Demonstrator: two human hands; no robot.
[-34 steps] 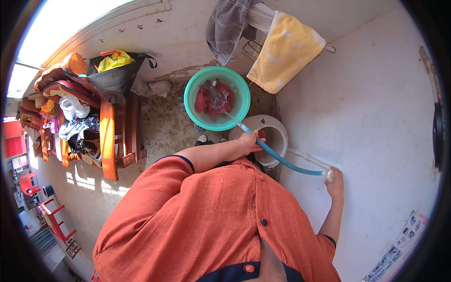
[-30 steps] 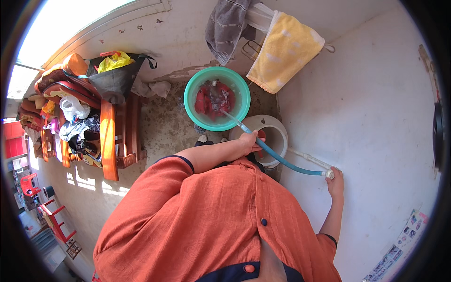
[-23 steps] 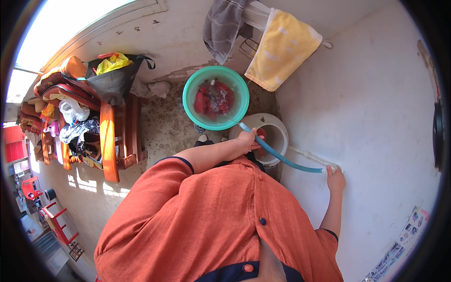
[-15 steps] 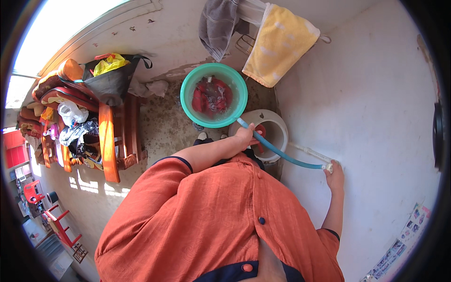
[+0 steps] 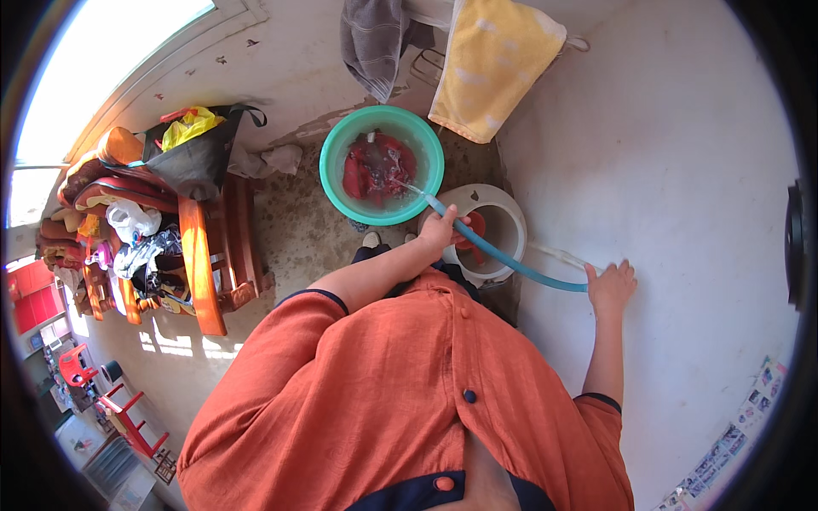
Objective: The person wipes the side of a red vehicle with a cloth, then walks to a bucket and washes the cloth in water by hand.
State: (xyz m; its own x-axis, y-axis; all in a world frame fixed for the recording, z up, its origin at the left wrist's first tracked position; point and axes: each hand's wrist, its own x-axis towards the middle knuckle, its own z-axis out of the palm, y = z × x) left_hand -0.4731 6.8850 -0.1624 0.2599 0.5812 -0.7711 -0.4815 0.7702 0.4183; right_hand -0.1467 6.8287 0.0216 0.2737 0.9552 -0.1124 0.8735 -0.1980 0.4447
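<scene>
My left hand [image 5: 440, 234] is closed around a blue hose [image 5: 520, 271] near its outlet. A thin stream of water runs from that outlet into a green basin [image 5: 328, 175], where red cloth [image 5: 375, 170] lies soaking in water. At the hose's other end, by the right-hand wall, my right hand [image 5: 610, 287] spreads its fingers over the spot where the hose meets the tap. The hand hides the tap itself.
A white bucket [image 5: 521, 230] with a red scoop [image 5: 474, 228] inside stands beside the basin. A white pipe [image 5: 562, 254] runs along the wall. Yellow [image 5: 498, 68] and grey [image 5: 372, 43] towels hang above. Left stands a loaded wooden chair [image 5: 198, 264] with a dark bag [image 5: 192, 157].
Water now streams from the hose. My right hand has shifted from pinching the white tap to lying over it with spread fingers. The hose outlet has tilted slightly toward the basin.
</scene>
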